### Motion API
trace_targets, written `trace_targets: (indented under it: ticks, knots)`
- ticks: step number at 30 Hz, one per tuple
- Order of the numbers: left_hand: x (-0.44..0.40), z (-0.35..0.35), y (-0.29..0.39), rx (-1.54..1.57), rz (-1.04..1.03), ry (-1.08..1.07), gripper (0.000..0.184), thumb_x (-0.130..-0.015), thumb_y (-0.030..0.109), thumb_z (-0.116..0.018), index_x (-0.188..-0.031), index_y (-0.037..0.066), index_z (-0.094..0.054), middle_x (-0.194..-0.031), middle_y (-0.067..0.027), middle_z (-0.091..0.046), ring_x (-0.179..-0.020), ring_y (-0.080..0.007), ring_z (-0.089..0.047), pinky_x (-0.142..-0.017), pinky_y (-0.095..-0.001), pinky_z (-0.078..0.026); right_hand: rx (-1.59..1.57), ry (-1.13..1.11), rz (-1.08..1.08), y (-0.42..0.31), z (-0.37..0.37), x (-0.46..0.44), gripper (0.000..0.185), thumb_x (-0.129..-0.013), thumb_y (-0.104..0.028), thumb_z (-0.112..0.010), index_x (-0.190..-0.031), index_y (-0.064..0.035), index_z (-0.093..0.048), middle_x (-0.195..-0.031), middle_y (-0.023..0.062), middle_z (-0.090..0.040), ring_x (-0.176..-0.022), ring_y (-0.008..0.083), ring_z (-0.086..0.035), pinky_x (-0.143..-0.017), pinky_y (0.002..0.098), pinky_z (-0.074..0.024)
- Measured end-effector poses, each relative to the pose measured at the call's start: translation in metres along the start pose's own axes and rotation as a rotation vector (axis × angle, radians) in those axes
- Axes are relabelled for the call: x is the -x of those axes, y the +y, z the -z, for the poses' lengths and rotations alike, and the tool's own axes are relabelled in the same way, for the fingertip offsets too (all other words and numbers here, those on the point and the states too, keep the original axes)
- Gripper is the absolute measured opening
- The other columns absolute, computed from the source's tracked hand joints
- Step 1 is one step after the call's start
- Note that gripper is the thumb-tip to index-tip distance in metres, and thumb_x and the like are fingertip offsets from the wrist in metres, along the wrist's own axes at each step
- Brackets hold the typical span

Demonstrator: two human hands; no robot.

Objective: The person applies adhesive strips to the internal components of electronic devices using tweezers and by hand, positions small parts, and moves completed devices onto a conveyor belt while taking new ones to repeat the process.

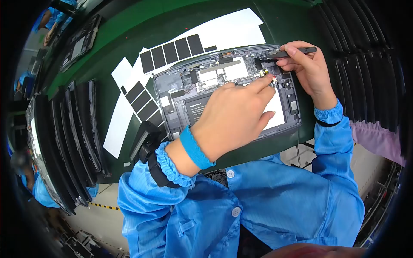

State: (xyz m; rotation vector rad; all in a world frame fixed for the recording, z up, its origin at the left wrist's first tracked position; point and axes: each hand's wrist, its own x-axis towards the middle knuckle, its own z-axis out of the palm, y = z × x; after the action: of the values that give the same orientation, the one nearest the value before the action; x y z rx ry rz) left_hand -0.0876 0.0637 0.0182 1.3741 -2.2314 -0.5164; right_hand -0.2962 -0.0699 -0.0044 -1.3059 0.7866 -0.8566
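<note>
An open laptop-like device (176, 124) lies on the green table, its circuit board (232, 72) and a black battery (195, 111) exposed. My left hand (236, 112), with a blue wrist strap (194, 148), reaches across the battery. Its index fingertip touches the board's right side beside small red and yellow parts, while the thumb stands apart. At the device's upper right corner, my right hand (307, 69) pinches black tweezers (301, 50) whose tips point left over the inner parts. My left hand hides much of the battery and the lower middle.
White sheets with black rectangular pads (171, 53) lie behind and left of the device. Dark panels (71, 124) stand in a row at left, and more black slotted holders (359, 81) line the right. Another device (80, 43) rests at the upper left. People in blue appear at the left edge.
</note>
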Motion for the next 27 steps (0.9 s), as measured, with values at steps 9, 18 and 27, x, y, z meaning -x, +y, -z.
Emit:
trace_targets:
  ticks: [9,18,27]
  knots:
    - [0.001,-0.002,0.0,-0.023,-0.015,0.017,0.038,-0.084,0.028,-0.069,-0.116,0.008,-0.064,-0.133,-0.0116,-0.058,-0.075,-0.0326,-0.065,-0.075,-0.0387,-0.053,0.018,0.048,-0.026,0.0,-0.002,-0.001,0.022,-0.093,-0.013,-0.066,-0.105,0.006,-0.066,-0.091,0.0155,-0.071,-0.08,0.0204,-0.073,-0.07,0.0263,-0.0601]
    - [0.003,-0.012,0.005,-0.303,-0.007,0.126,0.057,-0.08,0.038,-0.072,-0.128,0.011,-0.06,-0.139,-0.0202,-0.05,-0.1,-0.0286,-0.055,-0.081,-0.0393,-0.052,0.01,0.069,-0.026,0.002,-0.004,-0.001,0.022,-0.093,-0.012,-0.067,-0.104,0.0064,-0.066,-0.089,0.0152,-0.071,-0.08,0.0205,-0.073,-0.07,0.0269,-0.0603]
    - [-0.001,-0.01,-0.001,-0.275,-0.03,0.089,0.061,-0.082,0.039,-0.069,-0.133,0.01,-0.054,-0.142,-0.0258,-0.045,-0.108,-0.0373,-0.056,-0.089,-0.0456,-0.049,0.108,0.19,0.199,0.003,-0.011,0.005,0.037,-0.102,-0.026,-0.054,-0.12,0.0059,-0.06,-0.116,0.0184,-0.065,-0.101,0.0267,-0.068,-0.09,0.0334,-0.0557]
